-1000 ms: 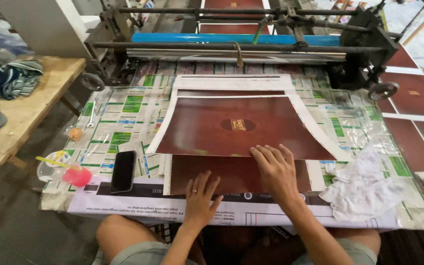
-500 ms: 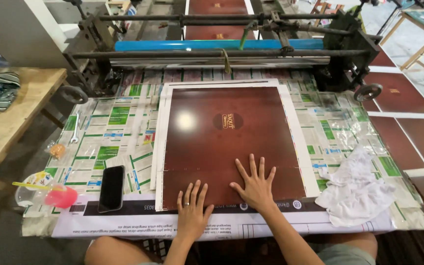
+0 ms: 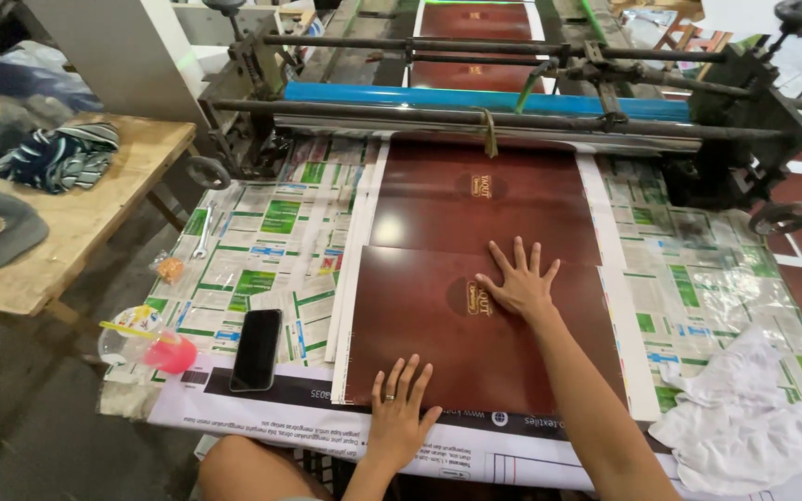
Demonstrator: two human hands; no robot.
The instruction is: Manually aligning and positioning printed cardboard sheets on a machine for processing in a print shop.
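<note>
A glossy dark red printed sheet with a small gold emblem and white margins lies flat on the worktable. My right hand is spread flat on its middle, fingers pointing to the machine. At the sheet's near edge, my left hand rests flat with a ring on one finger. A second dark red sheet lies beyond, partly under the blue roller of the machine.
Newspaper covers the table. A black phone, a plastic cup with pink lid and a wrench lie at left. A white rag sits at right. A wooden bench holds a cap and folded cloth.
The near sheet has slid forward toward the roller, and another sheet now shows under the machine. My right hand moved farther up the sheet; both hands stay flat.
</note>
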